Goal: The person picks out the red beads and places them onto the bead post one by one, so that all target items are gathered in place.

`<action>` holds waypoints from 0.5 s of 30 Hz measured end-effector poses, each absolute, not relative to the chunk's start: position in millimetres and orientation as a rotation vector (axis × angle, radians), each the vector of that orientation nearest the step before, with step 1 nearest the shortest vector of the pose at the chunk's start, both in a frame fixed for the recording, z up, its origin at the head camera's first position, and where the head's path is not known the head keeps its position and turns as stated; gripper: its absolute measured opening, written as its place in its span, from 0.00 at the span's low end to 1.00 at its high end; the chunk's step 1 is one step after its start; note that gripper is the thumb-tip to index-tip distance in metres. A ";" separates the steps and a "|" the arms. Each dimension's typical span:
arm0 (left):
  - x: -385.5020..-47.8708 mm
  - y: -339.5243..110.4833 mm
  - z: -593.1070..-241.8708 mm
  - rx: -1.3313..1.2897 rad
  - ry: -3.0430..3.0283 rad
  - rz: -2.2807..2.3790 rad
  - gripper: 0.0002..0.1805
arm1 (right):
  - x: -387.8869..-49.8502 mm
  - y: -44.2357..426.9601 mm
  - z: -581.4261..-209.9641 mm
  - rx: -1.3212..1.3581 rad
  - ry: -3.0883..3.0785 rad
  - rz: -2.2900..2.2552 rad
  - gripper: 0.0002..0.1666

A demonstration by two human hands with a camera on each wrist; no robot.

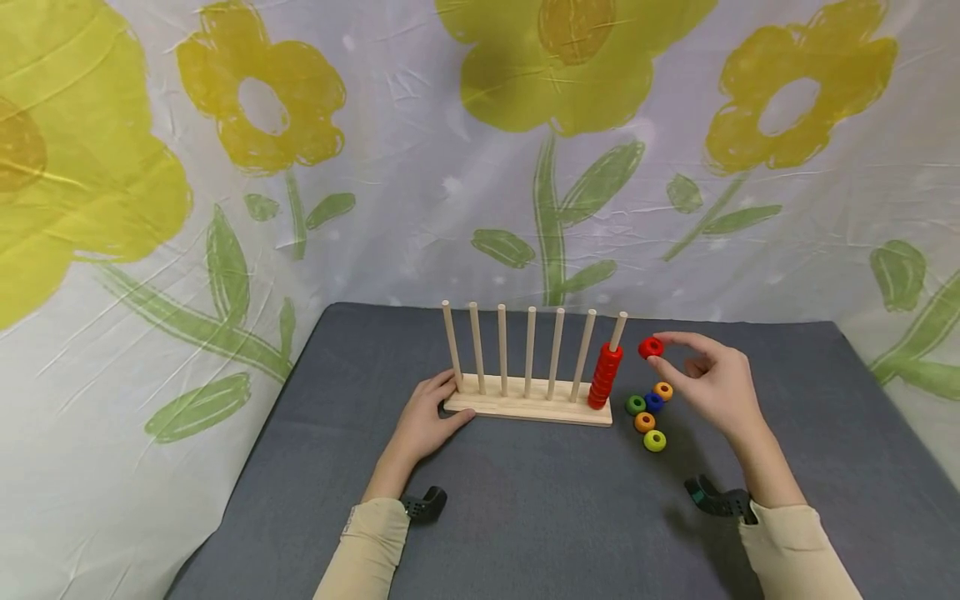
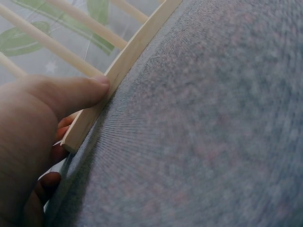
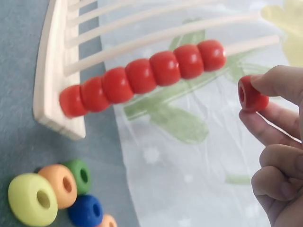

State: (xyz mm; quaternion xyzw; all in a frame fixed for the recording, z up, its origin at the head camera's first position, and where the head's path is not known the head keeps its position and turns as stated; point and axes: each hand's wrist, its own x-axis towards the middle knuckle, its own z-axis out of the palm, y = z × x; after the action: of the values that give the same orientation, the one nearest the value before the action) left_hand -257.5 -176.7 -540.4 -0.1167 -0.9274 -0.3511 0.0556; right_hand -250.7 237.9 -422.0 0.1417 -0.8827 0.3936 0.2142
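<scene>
A wooden peg rack (image 1: 534,407) with a row of upright pegs stands on the cloth-covered table. Its rightmost peg carries a stack of red beads (image 1: 605,377), and the peg's bare tip rises above them. My left hand (image 1: 424,423) grips the left end of the rack's base (image 2: 87,120), thumb on the front edge and other fingers behind. Between thumb and fingertips, my right hand (image 1: 712,379) pinches a single red bead (image 3: 252,94). That bead is held in the air just right of the loaded peg's tip, apart from it, its hole visible.
Loose beads lie right of the rack: a yellow-green bead (image 1: 655,441), a green bead (image 1: 635,405), a blue bead (image 1: 654,402) and two orange beads (image 1: 644,422). A flower-printed cloth (image 1: 405,208) hangs behind the table. Dark bands sit on both wrists.
</scene>
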 end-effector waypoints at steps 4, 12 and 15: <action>-257.8 -176.6 -540.3 -0.351 -2.817 -1.069 0.39 | -251.6 232.3 -417.9 0.406 -2.444 1.124 0.18; -257.5 -177.2 -540.7 -0.357 -2.810 -1.073 0.39 | -253.3 223.5 -410.5 0.449 -2.414 1.155 0.17; -257.6 -177.1 -540.8 -0.356 -2.811 -1.071 0.39 | -254.2 221.7 -407.9 0.461 -2.400 1.161 0.17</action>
State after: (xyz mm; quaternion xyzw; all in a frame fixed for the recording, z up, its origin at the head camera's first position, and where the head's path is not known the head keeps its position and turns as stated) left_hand -257.6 -177.1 -540.8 -0.1174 -0.9265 -0.3530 0.0560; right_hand -254.2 221.7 -407.9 0.1664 -0.8660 0.4190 0.2163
